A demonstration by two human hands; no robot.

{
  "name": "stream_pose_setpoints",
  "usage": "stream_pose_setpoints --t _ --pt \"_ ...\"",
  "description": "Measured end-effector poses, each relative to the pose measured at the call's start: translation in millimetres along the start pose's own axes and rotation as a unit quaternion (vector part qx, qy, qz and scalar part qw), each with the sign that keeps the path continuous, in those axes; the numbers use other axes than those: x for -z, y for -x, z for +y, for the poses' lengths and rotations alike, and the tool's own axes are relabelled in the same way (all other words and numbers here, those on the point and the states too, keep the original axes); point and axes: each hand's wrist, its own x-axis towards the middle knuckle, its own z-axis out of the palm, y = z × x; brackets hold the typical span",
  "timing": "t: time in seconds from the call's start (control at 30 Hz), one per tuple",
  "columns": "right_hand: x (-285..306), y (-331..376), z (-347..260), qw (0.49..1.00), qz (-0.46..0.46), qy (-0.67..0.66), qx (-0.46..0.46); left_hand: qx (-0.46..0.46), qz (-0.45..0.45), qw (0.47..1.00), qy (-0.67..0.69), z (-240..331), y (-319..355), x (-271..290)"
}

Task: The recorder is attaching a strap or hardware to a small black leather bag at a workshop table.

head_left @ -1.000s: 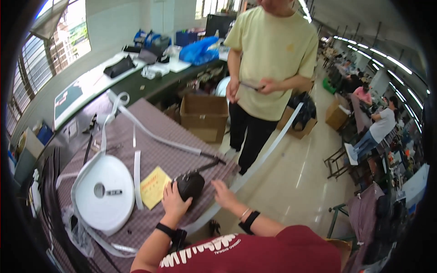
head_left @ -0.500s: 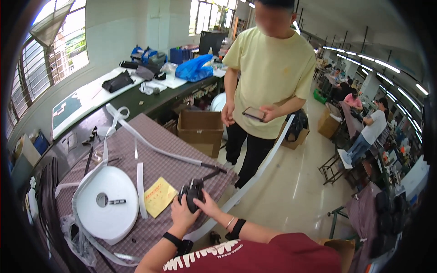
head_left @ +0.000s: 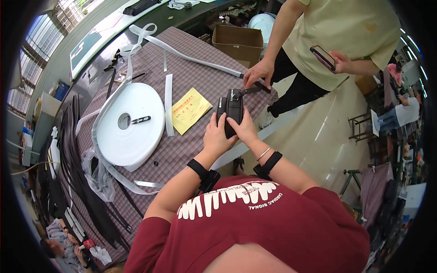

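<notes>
A small black bag stands near the right edge of the cloth-covered table. My left hand is closed around its near left side, and my right hand grips its right side. From the bag's far end a short black strap runs out to the right. A co-worker's hand reaches down to that strap, its fingers touching it. Left of the bag lies a yellow printed paper, beside a white strip. The bag's underside is hidden.
A large white roll of tape carries small black thread snips. Black straps hang over the left edge. The co-worker, in a yellow shirt, holds a phone. A cardboard box stands beyond the table.
My view has tilted down. The co-worker has come closer and stretched a hand to the strap. Both my hands stay on the bag, which now stands more upright in view.
</notes>
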Motion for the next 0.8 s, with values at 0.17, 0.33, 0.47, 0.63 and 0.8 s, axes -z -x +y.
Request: stream_pose_setpoints --t 0.17,0.33,0.47,0.63,0.8 --pt "-2 6 7 0.999 0.015 -0.026 0.032 -0.011 0.014 1.000 0.016 -7 7 -2" --pt "6 16 -9 0.999 -0.002 -0.044 0.007 -0.027 -0.027 0.998 0.055 -6 7 2" --pt "7 15 -10 0.994 0.003 -0.104 -0.035 -0.066 -0.011 0.997 0.047 2 7 14" --pt "6 8 -11 0.999 0.030 -0.007 0.019 -0.081 0.010 0.995 0.064 -15 7 7" --pt "6 24 -19 0.999 -0.029 0.039 0.021 -0.055 0.033 0.990 0.124 -31 19 2"
